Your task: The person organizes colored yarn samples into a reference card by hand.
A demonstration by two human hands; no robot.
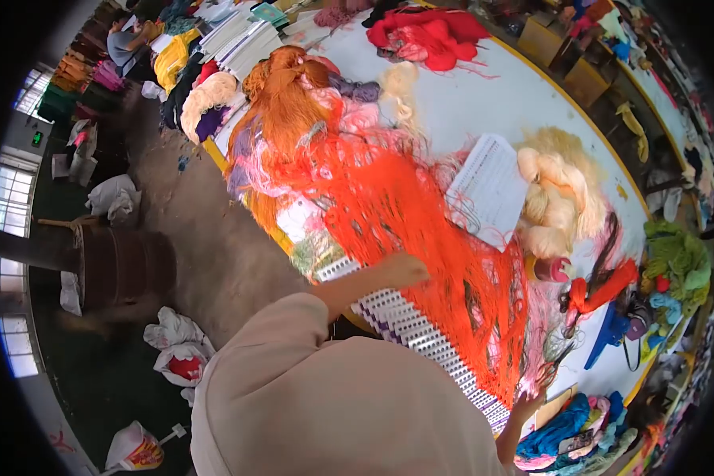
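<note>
A wide spread of loose orange-red yarn (420, 214) lies across the table in front of me. My left hand (404, 271) is on its near edge, fingers curled in against the strands; the fingertips are hidden. Lower right, my right hand (525, 406) is closed at the handles of dark scissors (562, 357), whose blades point away from me. Pink yarn (538, 333) lies beside them. Under the red strands, along the near table edge, runs a row of white strips with dark holes (428, 337).
A printed sheet (486, 186) and cream yarn skeins (559, 190) lie beyond the red yarn. Rust-brown yarn (289, 103) is heaped at upper left. A blue object (607, 337) and a pile of blue yarn (559, 428) are at right. A brown drum (127, 266) stands on the floor.
</note>
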